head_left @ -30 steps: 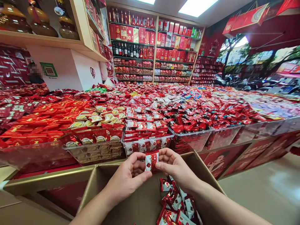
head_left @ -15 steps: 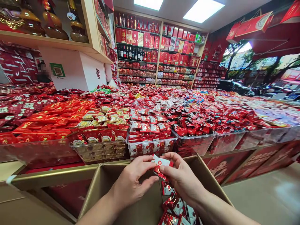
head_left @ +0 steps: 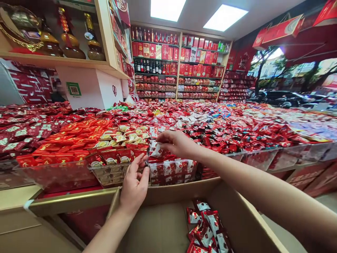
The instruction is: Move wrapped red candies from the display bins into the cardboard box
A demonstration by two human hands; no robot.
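My right hand (head_left: 175, 143) reaches over a clear bin (head_left: 172, 172) of red and white packets, its fingers closed on one white and red packet (head_left: 157, 150). Just left of that bin's front corner is my left hand (head_left: 135, 184), palm turned up, fingers curled but apart, with nothing visible in it. Below both hands stands an open cardboard box (head_left: 158, 225). Several red and white packets (head_left: 205, 228) lie in a pile at the box's right side.
Bins of yellow-and-red durian packets (head_left: 118, 156) and orange-red packets (head_left: 58, 156) stand to the left. More red packets (head_left: 263, 137) spread rightward. A gold-edged counter rail (head_left: 76, 198) runs left of the box. Stocked shelves (head_left: 158, 52) line the back.
My right hand has moved from above the box up to the bin, and the packet between my hands is gone from there. My left hand has shifted left and turned upward. The view has shifted slightly.
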